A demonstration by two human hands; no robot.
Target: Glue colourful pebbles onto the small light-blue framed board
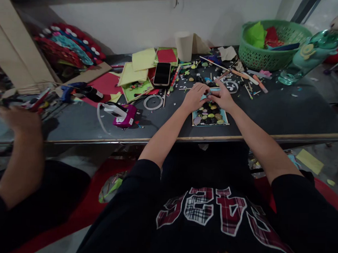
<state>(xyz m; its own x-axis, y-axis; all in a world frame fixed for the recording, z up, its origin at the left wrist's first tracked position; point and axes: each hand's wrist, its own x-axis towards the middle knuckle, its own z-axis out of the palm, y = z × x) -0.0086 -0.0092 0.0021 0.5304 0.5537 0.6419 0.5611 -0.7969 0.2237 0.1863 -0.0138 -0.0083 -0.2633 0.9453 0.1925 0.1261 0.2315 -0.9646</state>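
Near the table's (pixel 276 112) front edge, the panel (pixel 211 125) is lying flat, stones (pixel 211 115) already covering its near part. Beyond, the left hand (pixel 196 96) and right hand (pixel 224 98) are meeting, fingers bent, grip unclear, hiding how much is remaining bare.

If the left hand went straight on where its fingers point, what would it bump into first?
Likely the right hand, facing the left hand closely over the pebble-covered panel; a small dark piece seems to be at their fingertips, and depth there is unclear.
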